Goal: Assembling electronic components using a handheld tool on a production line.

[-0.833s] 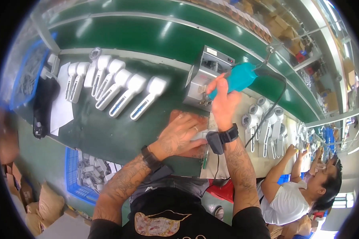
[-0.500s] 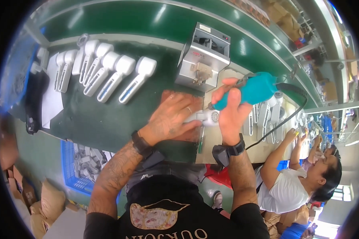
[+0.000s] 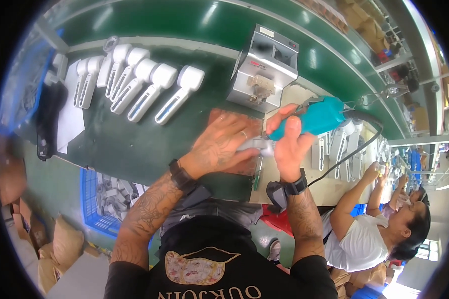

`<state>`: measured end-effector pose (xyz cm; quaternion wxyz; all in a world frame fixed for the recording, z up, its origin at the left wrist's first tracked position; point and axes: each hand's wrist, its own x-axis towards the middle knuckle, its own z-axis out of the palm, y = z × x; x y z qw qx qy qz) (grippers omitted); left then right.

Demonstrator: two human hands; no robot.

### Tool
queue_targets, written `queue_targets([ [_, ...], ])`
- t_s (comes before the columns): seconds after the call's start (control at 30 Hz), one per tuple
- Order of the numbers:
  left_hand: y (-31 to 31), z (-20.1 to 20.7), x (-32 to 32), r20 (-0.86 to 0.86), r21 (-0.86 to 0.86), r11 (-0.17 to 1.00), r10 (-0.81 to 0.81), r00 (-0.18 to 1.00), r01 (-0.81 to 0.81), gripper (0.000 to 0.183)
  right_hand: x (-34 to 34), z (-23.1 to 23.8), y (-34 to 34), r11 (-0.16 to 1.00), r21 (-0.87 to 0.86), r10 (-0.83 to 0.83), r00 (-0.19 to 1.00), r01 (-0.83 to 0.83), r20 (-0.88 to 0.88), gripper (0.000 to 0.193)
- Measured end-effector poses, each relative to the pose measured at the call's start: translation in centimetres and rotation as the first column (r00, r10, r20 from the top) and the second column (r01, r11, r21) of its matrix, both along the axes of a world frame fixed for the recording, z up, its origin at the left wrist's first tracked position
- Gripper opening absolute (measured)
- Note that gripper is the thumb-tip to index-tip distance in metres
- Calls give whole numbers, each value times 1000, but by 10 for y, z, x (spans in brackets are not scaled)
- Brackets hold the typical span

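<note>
My right hand [image 3: 289, 144] grips a teal electric screwdriver [image 3: 314, 117], tilted with its tip down at a white plastic handle part [image 3: 254, 145]. My left hand [image 3: 222, 144] lies flat over that part and presses it onto a brown pad [image 3: 234, 167] on the green bench. The screwdriver's black cable [image 3: 354, 149] trails off to the right. The tip itself is hidden between my hands.
A row of several white handle parts [image 3: 134, 87] lies at the upper left. A grey metal box machine [image 3: 264, 70] stands behind my hands. More white parts [image 3: 334, 144] lie at right, near a seated person [image 3: 379, 234]. A blue crate [image 3: 105, 199] of parts sits below the bench.
My right hand has brought the teal screwdriver down from up in the air to the white part. My left hand has settled over that part.
</note>
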<state>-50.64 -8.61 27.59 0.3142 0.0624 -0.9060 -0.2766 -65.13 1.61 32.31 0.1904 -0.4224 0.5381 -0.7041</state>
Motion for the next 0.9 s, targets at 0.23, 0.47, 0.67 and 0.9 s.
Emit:
queue_targets([
  [0.23,-3,0,0,102,-22,998,-51,994,53,51,1,0,-5,1000,-10,21,1000,-21,22,37],
  [0.47,-5,2,-3,15,-50,998,-21,1000,21,46,2,26,-18,977,151,-140,987,151,-83,38],
  [0.67,-3,4,2,-1,-28,1000,-1,1000,1,41,-16,47,-74,988,-63,-151,965,141,-212,31],
  [0.9,2,7,4,10,-41,999,-14,1000,15,44,-20,21,-80,993,-58,-111,983,104,-145,27],
])
